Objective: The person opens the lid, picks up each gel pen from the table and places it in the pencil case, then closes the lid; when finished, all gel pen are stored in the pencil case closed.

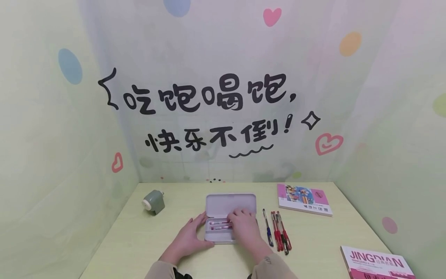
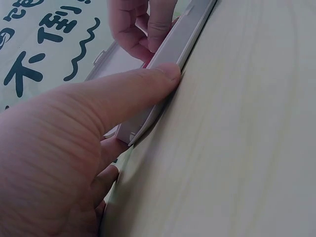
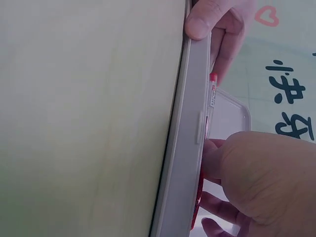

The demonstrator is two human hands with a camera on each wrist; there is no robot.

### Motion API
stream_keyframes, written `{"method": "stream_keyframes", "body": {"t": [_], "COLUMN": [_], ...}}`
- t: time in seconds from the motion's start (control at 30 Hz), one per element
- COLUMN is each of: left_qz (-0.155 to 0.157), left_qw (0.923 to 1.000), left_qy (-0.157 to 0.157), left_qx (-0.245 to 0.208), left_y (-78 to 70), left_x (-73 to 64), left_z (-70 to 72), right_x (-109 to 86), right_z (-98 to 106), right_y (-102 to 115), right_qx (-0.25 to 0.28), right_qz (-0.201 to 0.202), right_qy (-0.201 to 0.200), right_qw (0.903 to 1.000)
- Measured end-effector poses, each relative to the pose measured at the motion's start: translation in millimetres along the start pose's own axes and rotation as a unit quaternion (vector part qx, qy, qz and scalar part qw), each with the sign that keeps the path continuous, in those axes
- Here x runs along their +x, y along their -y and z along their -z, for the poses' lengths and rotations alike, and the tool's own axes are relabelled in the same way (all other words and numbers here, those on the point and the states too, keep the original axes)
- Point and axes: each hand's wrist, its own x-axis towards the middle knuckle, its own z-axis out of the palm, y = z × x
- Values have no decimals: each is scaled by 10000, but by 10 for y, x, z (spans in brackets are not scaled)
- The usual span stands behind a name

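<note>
A pale lilac pencil case (image 1: 221, 237) lies on the table with its lid (image 1: 221, 206) raised toward the wall. My left hand (image 1: 189, 237) steadies its left end, thumb along the front wall and the other fingers round the side, as the left wrist view shows. Over the case's right half is my right hand (image 1: 246, 228), its thumb and fingertips inside, pinching a red pen (image 3: 212, 101) whose red end sticks out toward the left hand. Pens (image 1: 219, 223) with clear barrels lie lengthwise in the case; their right parts are hidden under the right hand.
Right of the case lie a blue pen (image 1: 268, 230) and several red and black pens (image 1: 280, 232). A pink-covered book (image 1: 304, 199) is at the back right, another book (image 1: 376, 263) at the front right. A grey-green pencil sharpener (image 1: 153, 201) stands at the back left.
</note>
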Motion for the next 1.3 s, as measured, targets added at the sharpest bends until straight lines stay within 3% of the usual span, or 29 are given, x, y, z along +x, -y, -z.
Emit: {"method": "stream_keyframes", "body": {"t": [0.23,0.63,0.97,1.3], "left_qz": [46,69,1,-41], "left_qw": [10000,10000,10000,10000], "left_qy": [19,26,3,-5], "left_qx": [-24,-23,-24,72], "left_y": [-9,8,-7,-6], "left_x": [-10,-13,-8,10], "left_z": [10,-12,-7,-5], "right_x": [29,23,-77,-184], "right_z": [-11,-19,3,91], "right_y": [42,52,-94,-331], "right_qx": [-63,-95,541,816], "right_qz": [8,-78,-251,-520], "right_qy": [313,393,-121,-653], "right_qw": [9995,9992,9981,9932]}}
